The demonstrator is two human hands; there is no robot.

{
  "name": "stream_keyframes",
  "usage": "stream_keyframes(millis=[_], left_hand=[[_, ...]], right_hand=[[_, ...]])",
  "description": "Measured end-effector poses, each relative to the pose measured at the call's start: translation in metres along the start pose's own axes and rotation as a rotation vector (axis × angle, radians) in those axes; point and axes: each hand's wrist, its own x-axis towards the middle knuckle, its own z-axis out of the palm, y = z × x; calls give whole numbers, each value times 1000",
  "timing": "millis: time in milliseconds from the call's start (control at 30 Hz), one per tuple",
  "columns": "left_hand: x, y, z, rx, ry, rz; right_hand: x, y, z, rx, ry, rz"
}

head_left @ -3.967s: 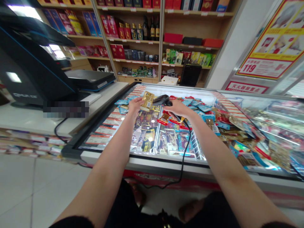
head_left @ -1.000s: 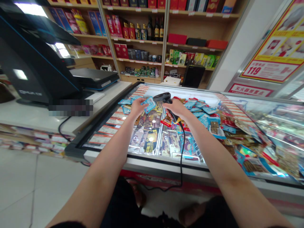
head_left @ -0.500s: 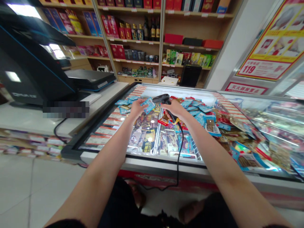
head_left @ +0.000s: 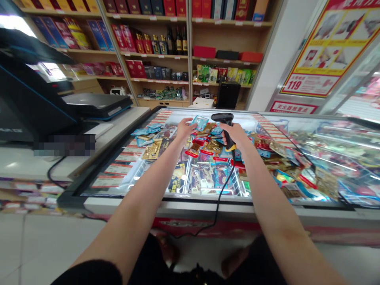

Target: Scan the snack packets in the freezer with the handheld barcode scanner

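My left hand [head_left: 184,129] pinches a small blue snack packet [head_left: 200,122] and holds it up over the glass lid of a chest freezer [head_left: 124,200]. My right hand [head_left: 236,135] is wrapped round the grip of a black handheld barcode scanner [head_left: 223,120], whose head points left at the packet. The scanner's black cable [head_left: 221,190] hangs down past the freezer's front edge. Beneath both hands lies a heap of red, gold and blue snack packets [head_left: 204,146] spread over the lid.
A pile of more packets [head_left: 299,166] covers the lid to the right. Blue packets [head_left: 145,130] and a gold one [head_left: 152,149] lie at the left. A black checkout terminal [head_left: 32,103] stands on the white counter [head_left: 20,160]. Shelves of boxes and bottles [head_left: 166,43] line the back wall.
Four seconds ago my left hand held a gold packet; since a second ago it holds a blue one. Both hands and the scanner have shifted a little right and farther over the lid.
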Motion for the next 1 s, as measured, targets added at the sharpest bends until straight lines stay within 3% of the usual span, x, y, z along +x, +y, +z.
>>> stream_keyframes(millis=[100,200,333,467,633,1000], left_hand=[[5,-2,26,167,-53,45],[1,-8,38,479,-130,168],[-11,-14,34,729,-165,257],[-14,-16,19,751,-129,238],[-3,-21,-23,862,-62,207],[40,-20,-165,1232,232,19]], right_hand=[[0,1,-9,11,49,24],[-3,0,-10,4,71,40],[-4,-1,-6,15,40,40],[-1,4,-2,8,13,37],[-1,6,5,7,-26,34],[-3,-1,36,-89,-126,52]])
